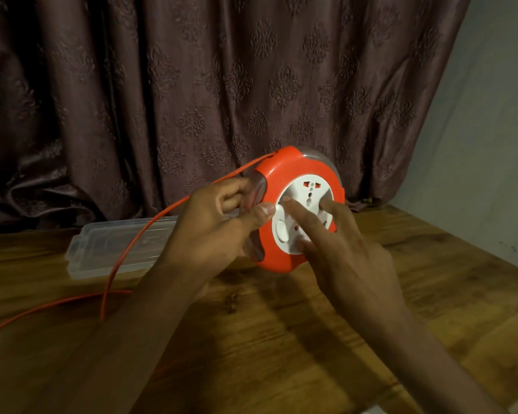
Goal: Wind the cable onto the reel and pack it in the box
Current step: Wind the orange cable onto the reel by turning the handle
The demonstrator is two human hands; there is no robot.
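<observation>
An orange cable reel [269, 180] with a white socket face [307, 201] is held upright just above the wooden table [281, 339]. My left hand [213, 231] grips its left rim, thumb on the front edge and fingers behind. My right hand [341, 249] presses straight fingers onto the white socket face. An orange cable [150, 225] leaves the top of the reel, arcs down to the left and trails off the table's left side. A clear plastic box [114, 249] lies behind my left hand.
A dark patterned curtain [192, 85] hangs close behind the table. A grey wall [491, 130] stands to the right. The table's right edge runs diagonally at the far right.
</observation>
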